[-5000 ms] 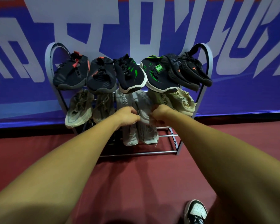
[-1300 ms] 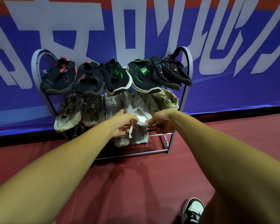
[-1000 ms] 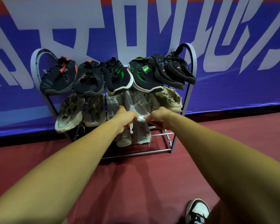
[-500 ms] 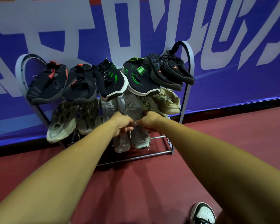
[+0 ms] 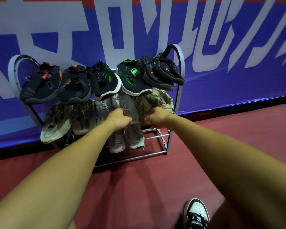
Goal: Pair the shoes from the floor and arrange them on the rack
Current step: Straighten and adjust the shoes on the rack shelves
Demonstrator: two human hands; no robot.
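The task looks close to its end. On the rack (image 5: 179, 52), the tier above the fingers carries six dark trainers (image 5: 104, 80), matched two by two by their red, green and orange marks. Level with the fingers is the middle tier. It has a beige pair (image 5: 56, 123) out to the left of them, another beige pair (image 5: 162, 100) just right of them, and grey shoes between. Directly below the fingers, a knit grey pair (image 5: 134, 138) stands on the lowest rails. The only shoe seen on the red floor (image 5: 139, 187) is the black-and-white one (image 5: 196, 212) on the person's own foot. What is left appears to be seating the last shoe squarely beside its partner.

That shoe is the grey sneaker (image 5: 127, 103), lying on the middle tier between the two hands. Its long axis runs along the tier's slope. The toe is low and points toward the person, the heel is tucked up under the green-marked trainers, and the upper faces out.

The left hand (image 5: 118, 120) has its fingers clenched round the toe end. A thin lace (image 5: 125, 131) dangles beneath them. The right hand (image 5: 156, 118) is also curled tight, just beside the toe. Whether it grips the sneaker, the neighbouring beige shoe or the rail cannot be told.
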